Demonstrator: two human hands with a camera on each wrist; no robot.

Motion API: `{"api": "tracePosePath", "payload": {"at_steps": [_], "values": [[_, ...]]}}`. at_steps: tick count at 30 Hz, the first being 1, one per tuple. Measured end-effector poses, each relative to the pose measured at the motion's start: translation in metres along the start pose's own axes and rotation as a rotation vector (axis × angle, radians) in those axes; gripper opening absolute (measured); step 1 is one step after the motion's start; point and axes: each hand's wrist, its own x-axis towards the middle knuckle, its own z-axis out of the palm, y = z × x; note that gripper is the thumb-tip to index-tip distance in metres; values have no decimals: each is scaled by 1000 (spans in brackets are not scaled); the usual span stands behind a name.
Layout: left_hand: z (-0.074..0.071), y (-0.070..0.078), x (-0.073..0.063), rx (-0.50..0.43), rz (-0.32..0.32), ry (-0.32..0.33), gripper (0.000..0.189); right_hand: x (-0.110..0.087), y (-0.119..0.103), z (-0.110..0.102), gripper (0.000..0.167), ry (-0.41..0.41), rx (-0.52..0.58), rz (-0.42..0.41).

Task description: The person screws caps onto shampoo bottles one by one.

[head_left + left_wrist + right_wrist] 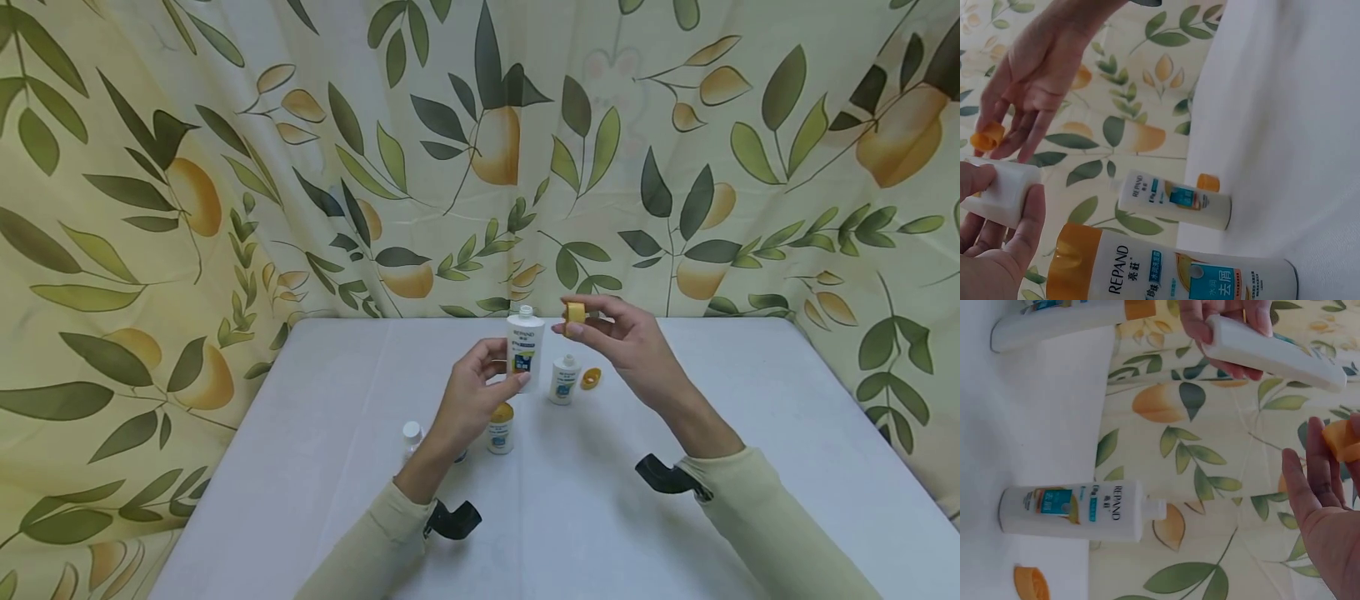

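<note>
My left hand [476, 387] grips a white shampoo bottle [524, 342] upright above the table, its narrow neck bare at the top. Just right of that neck, my right hand [626, 337] pinches a yellow-orange cap [574, 317] between thumb and fingers, apart from the bottle. The right wrist view shows the same cap [1342, 440] and the held bottle [1275, 350]. Below the hands stands a second uncapped shampoo bottle [564, 380], with another orange cap [591, 378] lying beside it. A capped shampoo bottle [500, 429] stands nearer, under the left hand.
A small bottle with a white cap [412, 433] stands at the left, partly hidden by the left forearm, which also covers most of another item. The white-covered table [570, 525] ends at a leaf-and-fruit patterned curtain [465, 233].
</note>
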Motion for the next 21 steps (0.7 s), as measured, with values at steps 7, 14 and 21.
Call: {"api": "tracePosePath", "payload": {"at_steps": [7,14,21], "values": [[6,-2,-1,19,15,-4,43,4,-11,4,44,19,-56,-43],[12,0,-2,65,28,7,42,6,-19,10,37,39,-19,-113],[16,0,-2,85,50,12,41,5,-23,14,32,16,-41,-128]]}}
